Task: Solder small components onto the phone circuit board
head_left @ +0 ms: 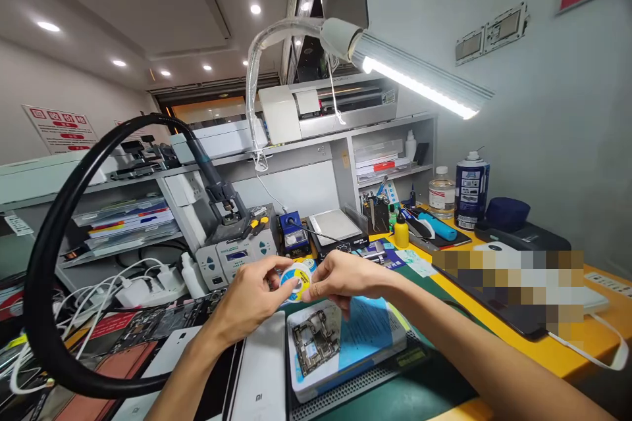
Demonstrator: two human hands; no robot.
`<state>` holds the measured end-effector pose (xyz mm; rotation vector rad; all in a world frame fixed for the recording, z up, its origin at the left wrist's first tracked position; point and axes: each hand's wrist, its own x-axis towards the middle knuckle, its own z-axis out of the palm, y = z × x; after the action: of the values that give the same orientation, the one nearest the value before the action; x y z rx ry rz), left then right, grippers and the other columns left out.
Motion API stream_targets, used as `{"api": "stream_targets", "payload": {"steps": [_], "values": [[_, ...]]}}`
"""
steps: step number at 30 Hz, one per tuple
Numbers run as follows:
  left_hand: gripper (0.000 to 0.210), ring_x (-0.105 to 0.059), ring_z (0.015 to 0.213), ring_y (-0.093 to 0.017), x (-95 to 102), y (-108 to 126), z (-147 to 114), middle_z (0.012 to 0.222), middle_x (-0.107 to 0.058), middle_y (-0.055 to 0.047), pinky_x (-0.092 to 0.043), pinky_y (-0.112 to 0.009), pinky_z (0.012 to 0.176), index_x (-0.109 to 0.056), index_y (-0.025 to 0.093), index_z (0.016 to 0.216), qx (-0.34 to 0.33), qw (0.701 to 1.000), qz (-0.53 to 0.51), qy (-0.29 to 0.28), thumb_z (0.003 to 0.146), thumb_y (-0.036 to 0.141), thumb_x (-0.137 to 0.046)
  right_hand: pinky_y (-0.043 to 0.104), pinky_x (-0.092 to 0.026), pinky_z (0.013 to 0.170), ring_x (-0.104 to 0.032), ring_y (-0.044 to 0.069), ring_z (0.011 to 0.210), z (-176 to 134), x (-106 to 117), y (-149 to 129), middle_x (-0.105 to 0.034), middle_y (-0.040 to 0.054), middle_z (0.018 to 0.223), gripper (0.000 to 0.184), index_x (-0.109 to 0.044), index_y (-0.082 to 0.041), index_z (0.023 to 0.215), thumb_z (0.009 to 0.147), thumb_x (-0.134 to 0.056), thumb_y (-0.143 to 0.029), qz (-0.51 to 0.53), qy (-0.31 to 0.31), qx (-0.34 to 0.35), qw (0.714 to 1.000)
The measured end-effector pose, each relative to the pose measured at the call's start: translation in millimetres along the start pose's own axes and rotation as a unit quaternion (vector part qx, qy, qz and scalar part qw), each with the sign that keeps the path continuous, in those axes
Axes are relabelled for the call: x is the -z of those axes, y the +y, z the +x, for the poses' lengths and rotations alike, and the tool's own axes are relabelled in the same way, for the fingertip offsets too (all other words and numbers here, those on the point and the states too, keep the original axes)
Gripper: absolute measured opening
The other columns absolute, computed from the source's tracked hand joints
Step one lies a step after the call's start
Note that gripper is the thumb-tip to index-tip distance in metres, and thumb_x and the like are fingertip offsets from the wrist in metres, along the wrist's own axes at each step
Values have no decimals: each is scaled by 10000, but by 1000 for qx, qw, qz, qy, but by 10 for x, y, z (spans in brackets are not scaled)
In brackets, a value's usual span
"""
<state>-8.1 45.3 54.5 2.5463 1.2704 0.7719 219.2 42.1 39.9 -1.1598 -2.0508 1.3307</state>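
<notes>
Big stuff first: grey shelving (306, 158) runs along the back of a yellow workbench (567, 342), with a long lit lamp (419, 85) hanging over it on a bendy neck. A fat black hose (44, 263) loops across the left side and runs up to the nozzle parked on the grey hot air station (237, 253). Over on the right there's a blue spray can (471, 189) next to a clear bottle (441, 193), and a little yellow bottle (401, 231) closer to the middle.

Down front, a white phone (259, 375) lies flat beside a blue-and-white box (345, 348) with a bare circuit board (316, 339) sitting on top.

Both hands meet just above that box. The left hand (251, 296) has its fingers curled round a small spool of solder wire (295, 279), pinching it at the rim. The right hand (345, 279) pinches the other edge of the spool, fingertips bunched together, and I can't make out a loose wire end.
</notes>
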Motion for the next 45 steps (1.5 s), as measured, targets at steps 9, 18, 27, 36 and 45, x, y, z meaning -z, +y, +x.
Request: {"api": "stream_targets", "payload": {"steps": [9,18,27,36,45], "values": [[263,-646,1116,-204,-137,-53,-88,1268,-674,-44,-504,-323,1013,-671,231,1163,-80,994,14,71,937,267,-540,201,-331,372,-393,84,376,-192,72,-71,-382,-84,440,376,-705,-147,758,923,-540,-441,-33,72,10,997],[438,-634,875,-166,-235,-43,-223,1099,-578,-66,-543,-335,794,-545,306,1344,-143,989,31,38,981,115,-390,222,-347,491,-489,107,536,-374,17,-203,-536,-49,564,283,-621,-173,758,915,-633,-407,-46,179,57,981],[334,-647,1002,-125,-205,42,-230,1079,-668,10,-491,-235,899,-532,273,1208,-183,981,-29,47,953,67,-464,190,-360,415,-463,73,464,-374,-24,-285,-519,-58,542,306,-711,-152,791,865,-709,-449,60,265,139,952],[358,-634,1010,-101,-259,175,-260,1060,-636,15,-486,-188,909,-545,286,1128,-208,966,-146,40,906,14,-473,217,-376,418,-471,81,427,-306,-1,-256,-560,-33,469,286,-796,-134,767,797,-783,-419,139,273,176,936],[250,-627,992,-111,-156,308,-315,1018,-599,28,-533,-219,881,-608,290,953,-132,927,-349,34,903,52,-548,217,-471,491,-573,97,528,-67,-259,-233,-677,-4,602,268,-776,-155,683,780,-779,-404,269,235,126,926]]}}
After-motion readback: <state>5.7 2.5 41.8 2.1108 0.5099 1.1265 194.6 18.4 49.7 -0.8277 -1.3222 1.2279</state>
